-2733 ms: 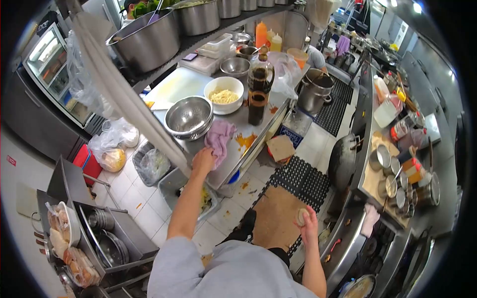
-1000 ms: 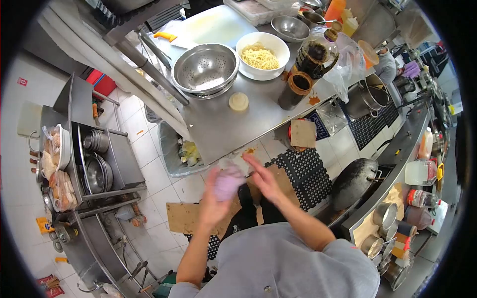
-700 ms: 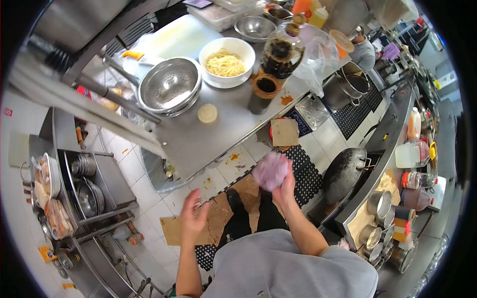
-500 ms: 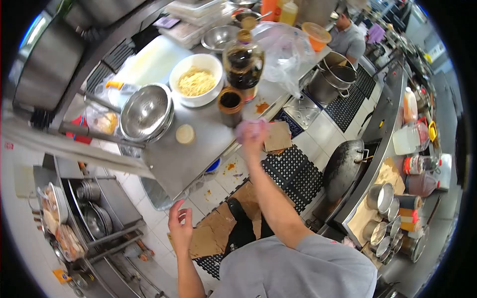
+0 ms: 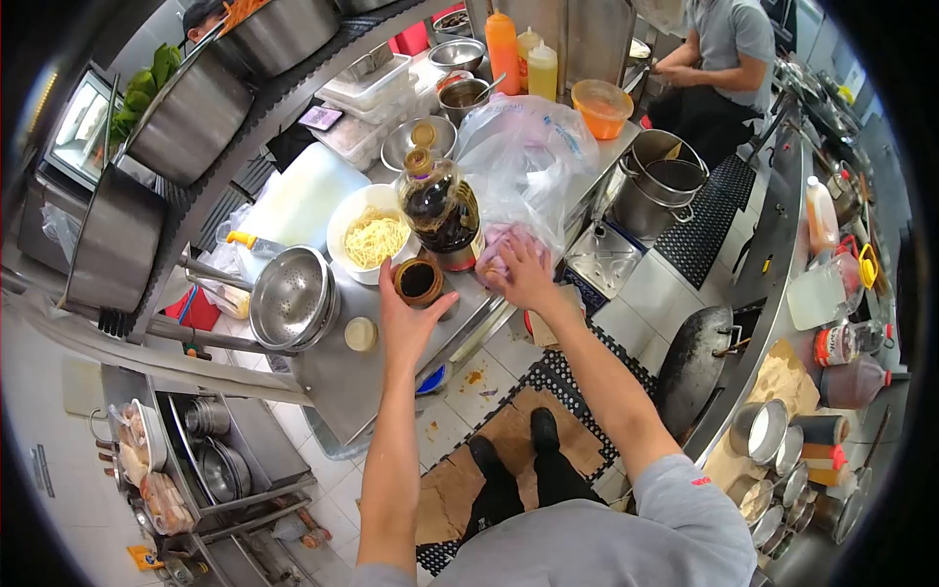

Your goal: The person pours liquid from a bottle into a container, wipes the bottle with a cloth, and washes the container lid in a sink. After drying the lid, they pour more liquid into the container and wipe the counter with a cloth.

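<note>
My left hand (image 5: 409, 318) is wrapped around an open jar of dark sauce (image 5: 421, 281) near the counter's front edge, thumb and fingers on its sides. My right hand (image 5: 526, 272) presses a crumpled pink cloth (image 5: 501, 241) to the counter, beside a clear plastic bag (image 5: 533, 147). Behind the jar stands a big bottle of dark liquid (image 5: 440, 210). A white bowl of noodles (image 5: 375, 238) is to the jar's left. Nearer me lies a round, pale lid (image 5: 361, 334), apart from both hands.
Stacked metal colanders (image 5: 290, 296) sit at the counter's left. Squeeze bottles (image 5: 541, 70) and an orange tub (image 5: 602, 108) stand at the back. Pots (image 5: 665, 168) are on the right, with a wok (image 5: 693, 357) nearer. Another person (image 5: 729, 49) is at the far right.
My left hand has come up from below the counter and taken hold of the jar. My right hand, with the pink cloth, has shifted from the edge onto the counter by the bag.
</note>
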Available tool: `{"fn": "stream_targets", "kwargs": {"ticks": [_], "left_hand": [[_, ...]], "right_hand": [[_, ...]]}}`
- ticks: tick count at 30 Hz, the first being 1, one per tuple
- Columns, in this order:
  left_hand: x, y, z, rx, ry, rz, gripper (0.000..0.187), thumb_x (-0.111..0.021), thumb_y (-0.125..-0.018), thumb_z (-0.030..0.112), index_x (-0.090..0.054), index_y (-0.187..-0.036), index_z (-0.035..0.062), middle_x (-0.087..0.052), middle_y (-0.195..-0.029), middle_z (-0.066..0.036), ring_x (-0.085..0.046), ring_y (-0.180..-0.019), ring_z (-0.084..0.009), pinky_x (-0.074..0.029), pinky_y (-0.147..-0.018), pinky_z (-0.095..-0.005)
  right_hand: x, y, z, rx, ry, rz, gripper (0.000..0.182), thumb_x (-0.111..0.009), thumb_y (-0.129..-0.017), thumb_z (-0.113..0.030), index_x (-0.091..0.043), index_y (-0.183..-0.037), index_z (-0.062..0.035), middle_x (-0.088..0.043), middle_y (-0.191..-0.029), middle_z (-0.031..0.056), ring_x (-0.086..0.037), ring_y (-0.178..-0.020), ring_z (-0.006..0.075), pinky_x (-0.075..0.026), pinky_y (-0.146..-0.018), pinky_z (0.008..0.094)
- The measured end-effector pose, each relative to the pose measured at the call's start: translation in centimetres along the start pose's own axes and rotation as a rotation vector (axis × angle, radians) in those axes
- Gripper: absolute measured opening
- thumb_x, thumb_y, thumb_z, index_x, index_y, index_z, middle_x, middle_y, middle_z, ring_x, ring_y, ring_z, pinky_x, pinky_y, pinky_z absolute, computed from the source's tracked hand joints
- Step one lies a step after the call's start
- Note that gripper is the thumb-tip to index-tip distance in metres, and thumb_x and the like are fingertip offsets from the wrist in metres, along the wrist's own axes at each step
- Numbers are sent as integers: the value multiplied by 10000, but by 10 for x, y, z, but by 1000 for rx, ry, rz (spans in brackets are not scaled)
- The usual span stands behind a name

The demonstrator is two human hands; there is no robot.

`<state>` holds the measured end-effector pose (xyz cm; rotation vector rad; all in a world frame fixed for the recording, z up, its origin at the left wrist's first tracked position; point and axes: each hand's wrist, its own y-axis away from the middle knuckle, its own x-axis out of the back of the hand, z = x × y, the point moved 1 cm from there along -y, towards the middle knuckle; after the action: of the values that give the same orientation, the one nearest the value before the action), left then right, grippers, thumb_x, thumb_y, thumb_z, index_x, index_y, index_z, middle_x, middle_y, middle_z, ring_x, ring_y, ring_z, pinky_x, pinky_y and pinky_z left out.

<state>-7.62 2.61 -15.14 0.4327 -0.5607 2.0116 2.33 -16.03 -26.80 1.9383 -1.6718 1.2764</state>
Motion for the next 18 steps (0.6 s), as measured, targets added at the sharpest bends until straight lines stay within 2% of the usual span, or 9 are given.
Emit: {"fn": "stream_targets", "kwargs": {"ticks": [2, 3, 5, 8, 11, 16, 18], "left_hand": [[-2, -3, 9, 36, -5, -18, 947, -884, -622, 260, -335, -1356, 19, -560, -1229, -177, -569, -1107, -247, -458, -925, -357], [-3, -2, 6, 42, -13, -21, 947, -884, -622, 260, -335, -1356, 19, -560, -1229, -177, -569, -1107, -247, -458, -925, -357], [-5, -7, -1, 16, -29, -4, 800, -879, -620, 231, -424, -1244, 21, -627, -1097, -145, -614, -1007, -226, -477, -882, -327], [1, -5, 6, 12, -11, -3, 706, -871, -622, 205, -466, -1171, 22, -639, -1054, -130, -623, -963, -214, -486, -860, -333], [14, 1, 15, 24, -23, 4, 695, -869, -623, 188, -475, -1173, 26, -621, -1059, -113, -608, -965, -192, -482, -860, -315], [58, 4, 36, 17, -83, 23, 667, -868, -613, 179, -489, -1144, 44, -642, -1030, -101, -630, -930, -194, -496, -844, -318], [77, 5, 47, -25, -75, -9, 675, -862, -627, 127, -473, -1169, 22, -594, -1060, -85, -581, -965, -169, -472, -872, -299]], "right_hand": [[-7, -6, -6, 77, 122, -24, 540, -533, -873, -385, -514, -1277, -27, -422, -1384, 192, -337, -1299, 445, -193, -1065, 625], [-7, -2, -10, 84, 144, -55, 508, -535, -868, -340, -520, -1263, -21, -428, -1368, 194, -341, -1285, 456, -220, -1064, 607], [-6, 7, -20, 118, 125, -66, 495, -531, -869, -327, -526, -1254, -17, -435, -1357, 196, -345, -1280, 453, -224, -1064, 601], [-5, 22, -36, 177, 116, -49, 466, -525, -864, -291, -545, -1225, 2, -448, -1335, 207, -355, -1271, 448, -240, -1067, 581], [-4, 37, -47, 205, 71, -92, 465, -519, -861, -282, -553, -1214, 19, -448, -1330, 222, -353, -1272, 456, -235, -1073, 580], [-16, 52, -76, 348, -11, -158, 533, -558, -848, -339, -548, -1211, 52, -442, -1328, 252, -354, -1274, 474, -233, -1084, 576], [-26, 47, -88, 351, -38, -147, 556, -565, -849, -353, -537, -1213, 67, -441, -1322, 266, -350, -1279, 473, -238, -1086, 566]]}}
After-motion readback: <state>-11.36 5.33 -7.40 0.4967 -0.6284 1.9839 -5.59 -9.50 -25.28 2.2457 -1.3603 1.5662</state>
